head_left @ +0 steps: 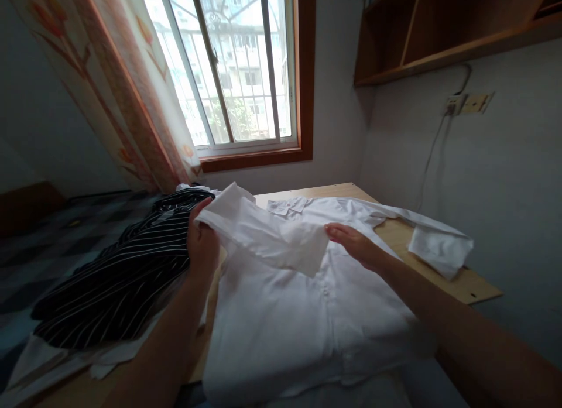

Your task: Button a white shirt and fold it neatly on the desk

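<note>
The white shirt (272, 320) lies spread on the wooden board (476, 285), front upward, collar (287, 206) at the far end. 1 sleeve (439, 247) is already extended rightward. The other, it seems, is not yet flat: above the chest, the left hand (202, 235) grasps 1 end, the right hand (353, 242) pinches the opposite edge.

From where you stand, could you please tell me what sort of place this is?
This is probably a bedroom, judging by the checked bedcover, the flowered curtain at the window and the white shirt spread on a wooden surface.
</note>
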`<state>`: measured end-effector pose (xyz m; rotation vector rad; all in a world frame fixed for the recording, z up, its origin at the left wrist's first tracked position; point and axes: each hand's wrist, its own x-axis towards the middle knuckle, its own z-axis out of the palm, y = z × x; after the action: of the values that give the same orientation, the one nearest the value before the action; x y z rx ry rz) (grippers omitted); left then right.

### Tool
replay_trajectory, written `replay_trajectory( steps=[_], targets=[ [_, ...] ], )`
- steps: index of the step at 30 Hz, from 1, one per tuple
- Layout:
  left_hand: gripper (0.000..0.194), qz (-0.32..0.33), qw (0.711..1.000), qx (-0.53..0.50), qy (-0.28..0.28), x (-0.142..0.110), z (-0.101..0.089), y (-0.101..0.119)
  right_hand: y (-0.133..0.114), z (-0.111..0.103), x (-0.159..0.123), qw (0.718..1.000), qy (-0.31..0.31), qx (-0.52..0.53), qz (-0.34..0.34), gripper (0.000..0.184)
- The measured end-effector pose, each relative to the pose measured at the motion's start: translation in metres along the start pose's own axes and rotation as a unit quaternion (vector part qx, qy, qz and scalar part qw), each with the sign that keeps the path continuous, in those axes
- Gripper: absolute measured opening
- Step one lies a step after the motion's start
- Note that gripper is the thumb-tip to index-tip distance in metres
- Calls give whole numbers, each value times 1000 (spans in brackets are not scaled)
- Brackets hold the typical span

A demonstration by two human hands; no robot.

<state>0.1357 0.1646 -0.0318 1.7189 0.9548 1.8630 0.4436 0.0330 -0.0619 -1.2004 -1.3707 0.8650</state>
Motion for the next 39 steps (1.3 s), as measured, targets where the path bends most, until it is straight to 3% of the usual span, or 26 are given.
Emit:
replay_trajectory(
  steps=[2, 4, 6, 8, 11, 13, 17, 20, 26, 30, 34, 39],
  targets=[
    [40, -31, 996, -76, 43, 3, -2, 6, 13, -1, 0, 986, -49, -161, -8, 30],
    [36, -32, 990, -112, 74, 4, 0, 12, 25, -7, 3, 954, -54, -294, -15, 28],
    [36, -4, 989, -106, 106, 2, 2, 17, 35, -18, 7, 911, -17, -412, -1, 32],
    [36, 64, 989, -57, 120, -3, 3, 22, 43, -35, 12, 849, 35, -524, 48, 37],
    [34, 216, 973, 67, 51, -15, 1, 29, 52, -67, 18, 761, 89, -623, 157, 37],
    [34, 288, 943, 153, -65, -25, 3, 34, 58, -87, 22, 739, 117, -627, 217, 39],
    [31, 310, 839, 300, -330, -47, 19, 31, 71, -115, 31, 765, 171, -562, 266, 57],
    [34, 282, 790, 354, -413, -63, 35, 13, 76, -120, 41, 769, 146, -559, 273, 66],
    [38, 176, 758, 440, -448, -74, 41, -13, 72, -96, 51, 763, 84, -585, 262, 41],
    [45, 113, 748, 473, -452, -69, 38, -20, 61, -80, 44, 748, 80, -636, 170, 33],
    [50, 108, 752, 470, -450, -67, 37, -34, 44, -87, 27, 740, 51, -668, 63, 24],
    [52, 143, 747, 439, -478, -58, 37, -49, 12, -105, -10, 770, -67, -634, 15, 14]
  ],
)
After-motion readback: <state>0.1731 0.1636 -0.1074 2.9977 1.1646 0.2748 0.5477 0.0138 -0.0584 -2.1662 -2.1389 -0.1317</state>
